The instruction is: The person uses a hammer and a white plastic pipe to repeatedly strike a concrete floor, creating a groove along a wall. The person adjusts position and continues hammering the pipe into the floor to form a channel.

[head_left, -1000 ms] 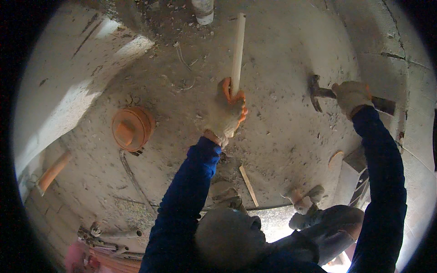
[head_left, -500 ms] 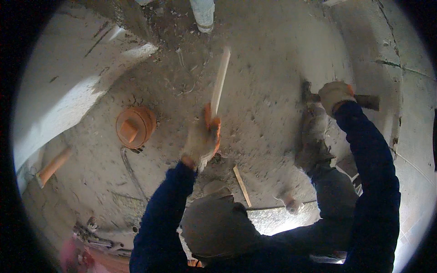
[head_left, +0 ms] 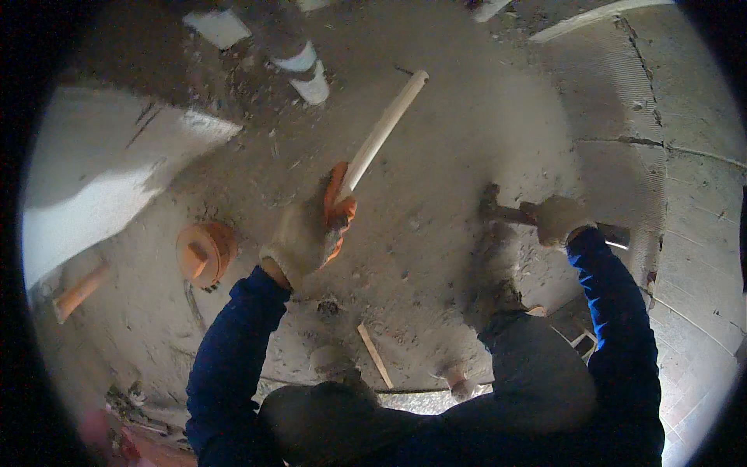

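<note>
My left hand (head_left: 307, 233), in a pale glove with an orange palm, is closed round a pale wooden stick (head_left: 383, 132). The stick slants away to the upper right, and a thin dark nail (head_left: 403, 70) juts from its far end. On the right, my gloved right hand (head_left: 563, 221) grips a hammer (head_left: 513, 214) by its handle. Its dark head points left, and the handle's end shows to the right of my fist. Below the hammer, my boot stands on the dusty floor (head_left: 420, 257).
An orange capped pipe end (head_left: 206, 253) stands left of my left hand, with another orange pipe (head_left: 80, 293) farther left. A thin wood strip (head_left: 375, 356) lies before my knees. A pale pipe (head_left: 310, 78) rises at the back. Large tiles (head_left: 704, 233) border the right side.
The stick has swung from nearly upright in the picture to a slant toward the upper right, and its nail now shows. Both hands appear farther left as the view shifted. Both grips stay closed.
</note>
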Tool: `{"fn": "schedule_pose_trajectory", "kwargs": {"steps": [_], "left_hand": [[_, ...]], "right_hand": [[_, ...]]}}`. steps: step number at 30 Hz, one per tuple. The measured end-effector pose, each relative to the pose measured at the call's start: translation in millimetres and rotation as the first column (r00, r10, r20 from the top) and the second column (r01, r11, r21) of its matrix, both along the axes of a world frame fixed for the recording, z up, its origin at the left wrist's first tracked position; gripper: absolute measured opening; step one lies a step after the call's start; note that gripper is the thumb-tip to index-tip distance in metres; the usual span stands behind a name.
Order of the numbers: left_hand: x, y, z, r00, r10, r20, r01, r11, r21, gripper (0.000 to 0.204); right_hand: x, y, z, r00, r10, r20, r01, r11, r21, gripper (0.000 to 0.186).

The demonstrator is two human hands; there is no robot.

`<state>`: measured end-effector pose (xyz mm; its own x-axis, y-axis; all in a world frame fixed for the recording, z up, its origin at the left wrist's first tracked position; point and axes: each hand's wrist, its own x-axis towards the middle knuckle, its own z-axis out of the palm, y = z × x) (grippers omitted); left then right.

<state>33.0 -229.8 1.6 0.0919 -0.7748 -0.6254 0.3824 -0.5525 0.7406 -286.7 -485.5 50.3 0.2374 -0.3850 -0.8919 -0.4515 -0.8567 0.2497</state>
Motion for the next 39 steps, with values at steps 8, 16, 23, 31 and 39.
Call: {"fn": "schedule_pose_trajectory", "kwargs": {"steps": [8,16,23,31,39], "left_hand": [[-25.2,-31.4,-9.6,0.916,-0.247,0.316,0.256,0.967,0.015,0.069],[-27.9,-56.5,5.9,0.935,-0.217,0.282,0.168,0.968,0.187,0.057],[-58.0,-100.9,20.3,0.855,-0.272,0.442,0.204,0.959,0.196,0.057],[-57.9,-152.8,-0.6,0.967,0.043,0.252,-0.056,0.997,0.045,0.059],[-28.2,-289.0,-4.5,0.832,-0.123,0.541,0.184,0.981,-0.06,0.03]], "right_hand": [[-67.1,-3.6,-24.1,0.917,-0.33,0.224,0.308,0.943,0.128,0.065],[-70.3,-44.0,-60.2,-0.336,-0.942,-0.004,0.459,-0.167,0.872,0.061],[36.1,-209.2,-110.9,-0.326,-0.836,0.442,0.507,0.24,0.828,0.052],[55.1,-191.3,-109.7,-0.347,-0.926,0.149,0.344,0.022,0.939,0.052],[-1.1,-146.1,-71.6,-0.384,-0.743,-0.548,-0.452,-0.366,0.813,0.057]]}}
